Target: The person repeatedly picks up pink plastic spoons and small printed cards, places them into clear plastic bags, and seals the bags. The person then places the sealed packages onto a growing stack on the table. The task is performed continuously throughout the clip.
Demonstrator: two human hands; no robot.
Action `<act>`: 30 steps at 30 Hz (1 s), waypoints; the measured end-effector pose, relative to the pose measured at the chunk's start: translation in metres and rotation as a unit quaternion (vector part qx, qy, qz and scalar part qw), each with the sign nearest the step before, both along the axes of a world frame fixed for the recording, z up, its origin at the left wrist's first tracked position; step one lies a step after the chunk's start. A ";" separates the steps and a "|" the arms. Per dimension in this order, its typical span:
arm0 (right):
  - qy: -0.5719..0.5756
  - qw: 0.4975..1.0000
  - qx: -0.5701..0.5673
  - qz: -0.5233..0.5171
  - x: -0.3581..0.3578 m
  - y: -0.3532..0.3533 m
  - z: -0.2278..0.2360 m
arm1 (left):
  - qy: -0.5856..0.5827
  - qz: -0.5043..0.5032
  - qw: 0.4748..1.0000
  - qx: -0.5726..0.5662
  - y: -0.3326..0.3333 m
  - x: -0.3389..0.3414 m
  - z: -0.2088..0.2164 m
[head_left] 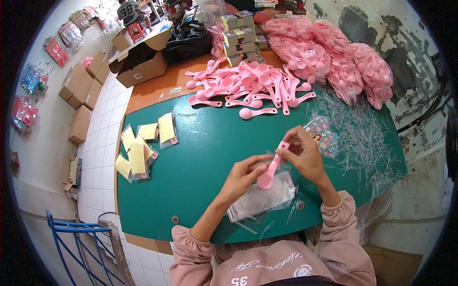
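Note:
In front of me, my right hand (304,155) pinches the handle end of a pink measuring spoon (270,174), its bowl pointing down toward me. My left hand (245,175) is closed beside the spoon, thumb and fingers pinching what looks like a thin clear plastic bag; its outline is hard to follow. Below both hands lies a stack of clear plastic bags (261,198). Printed blue and orange cards (322,135) are fanned on the table just beyond my right hand.
A heap of loose pink spoons (257,81) covers the table's far side, with bulging bags of spoons (329,55) behind. Card stacks (239,35) stand at the back. Packed pouches with yellow cards (138,157) lie left. Clear plastic strips (355,133) litter the right.

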State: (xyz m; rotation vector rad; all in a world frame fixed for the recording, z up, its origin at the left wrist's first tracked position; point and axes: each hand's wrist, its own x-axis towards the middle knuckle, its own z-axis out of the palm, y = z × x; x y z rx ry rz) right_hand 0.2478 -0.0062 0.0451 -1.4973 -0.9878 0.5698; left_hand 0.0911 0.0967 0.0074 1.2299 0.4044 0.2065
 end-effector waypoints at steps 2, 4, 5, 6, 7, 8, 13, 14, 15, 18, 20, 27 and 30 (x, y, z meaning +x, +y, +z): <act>0.013 1.000 -0.001 0.016 0.001 -0.001 -0.003 | -0.029 0.019 0.997 0.067 -0.004 0.002 0.000; 0.029 0.999 0.017 -0.004 0.001 -0.001 0.002 | 0.086 -0.053 0.990 0.101 0.008 -0.001 0.013; 0.045 0.998 0.035 -0.024 0.001 -0.002 0.003 | 0.199 -0.123 0.963 0.133 0.012 -0.002 0.018; 0.044 0.998 0.034 -0.024 0.002 -0.004 0.002 | 0.199 -0.123 0.963 0.132 0.010 -0.002 0.018; 0.030 0.999 0.009 0.013 0.001 -0.007 0.000 | 0.114 -0.092 0.985 0.096 0.006 -0.004 0.017; 0.015 0.999 -0.017 0.050 0.000 -0.008 -0.001 | 0.028 -0.059 0.996 0.059 0.004 -0.005 0.016; -0.200 0.953 0.066 0.216 -0.003 -0.010 0.015 | -0.010 -0.002 1.000 0.020 0.004 -0.005 0.016; -0.143 0.958 0.065 0.240 -0.001 -0.011 0.017 | -0.016 -0.012 1.000 0.010 0.007 -0.007 0.016; -0.202 0.961 0.059 0.180 0.014 -0.011 0.016 | -0.017 -0.012 1.000 0.011 0.009 -0.008 0.018; -0.311 0.933 -0.170 -0.058 0.061 -0.034 0.014 | -0.021 0.033 0.999 -0.015 0.010 -0.009 0.024; -0.401 0.881 -0.215 -0.131 0.094 -0.051 -0.019 | -0.014 0.035 0.999 -0.002 0.012 -0.009 0.026; -0.337 0.864 -0.303 -0.221 0.100 -0.063 -0.016 | -0.027 0.027 0.999 -0.011 0.014 -0.013 0.026; -0.417 0.850 -0.239 -0.215 0.097 -0.064 0.000 | 0.006 0.003 1.000 0.013 0.014 -0.010 0.033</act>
